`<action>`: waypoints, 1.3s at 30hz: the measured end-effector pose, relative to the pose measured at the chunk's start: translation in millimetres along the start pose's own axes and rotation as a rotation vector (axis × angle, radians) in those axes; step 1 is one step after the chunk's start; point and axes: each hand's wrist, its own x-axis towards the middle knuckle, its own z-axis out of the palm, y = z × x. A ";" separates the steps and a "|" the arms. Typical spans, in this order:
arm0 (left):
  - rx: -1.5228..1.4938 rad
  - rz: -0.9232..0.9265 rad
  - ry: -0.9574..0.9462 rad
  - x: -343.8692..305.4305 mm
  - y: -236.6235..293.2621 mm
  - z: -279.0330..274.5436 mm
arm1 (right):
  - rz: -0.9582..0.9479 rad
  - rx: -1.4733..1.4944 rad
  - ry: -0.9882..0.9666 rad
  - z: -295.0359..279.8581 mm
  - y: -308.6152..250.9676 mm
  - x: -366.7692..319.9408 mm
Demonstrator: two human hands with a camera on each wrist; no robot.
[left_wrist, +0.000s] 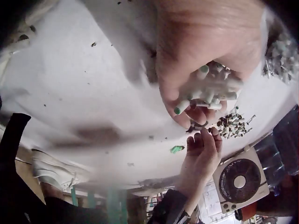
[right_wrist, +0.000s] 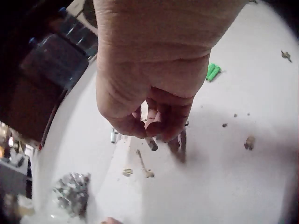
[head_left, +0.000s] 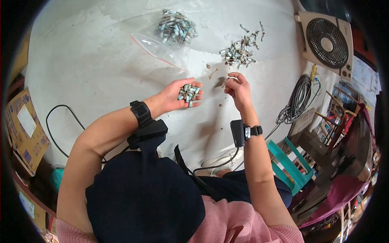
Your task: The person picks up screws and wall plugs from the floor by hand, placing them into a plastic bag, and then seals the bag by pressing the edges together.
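My left hand, palm up, cradles a heap of small pale cylindrical pieces; some show green ends in the left wrist view, with the fingers curled round them. To its right, my right hand is held over the pale surface, thumb and fingertips together. The right wrist view shows those fingertips pinching one small cylinder, its lower end sticking out. A loose pile of similar pieces lies beyond the right hand. Farther left, a clear plastic bag with a red edge holds many more pieces.
A box fan stands at the right, with a coiled grey cable below it. Small brown scraps lie between the hands and the pile. Bright green bits show in the right wrist view. Cardboard is at the left.
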 end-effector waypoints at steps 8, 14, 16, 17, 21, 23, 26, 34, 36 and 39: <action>-0.008 0.012 -0.012 -26.6 4.3 7.0 | -0.356 -0.352 -0.342 64.1 -53.6 -42.3; -0.070 0.156 -0.010 -89.0 20.6 0.3 | -0.955 -0.785 -0.057 131.8 -94.8 -51.6; -0.095 0.260 -0.104 -107.2 26.6 2.1 | -1.086 -0.869 0.005 142.4 -97.0 -45.1; -0.080 0.306 -0.121 -115.1 30.0 5.3 | -1.120 -0.918 0.020 144.6 -94.3 -36.6; -0.095 0.471 -0.129 -133.3 49.1 44.7 | -1.028 -0.868 -0.001 147.0 -93.8 -33.3; -0.115 0.539 -0.105 -127.5 57.8 58.0 | -0.976 -0.820 -0.031 145.8 -92.0 -34.1; -0.117 0.617 -0.094 -114.3 69.2 61.2 | -0.792 -0.638 -0.084 143.1 -94.3 -34.6; -0.063 0.682 0.113 -100.5 76.9 72.8 | -0.796 -0.543 -0.046 145.2 -103.7 -38.6; -0.064 0.676 0.128 -106.0 78.6 77.8 | -0.822 -0.565 -0.036 143.2 -105.9 -36.6; -0.042 0.675 0.145 -117.0 79.7 81.3 | -0.847 -0.592 -0.023 140.1 -111.5 -33.7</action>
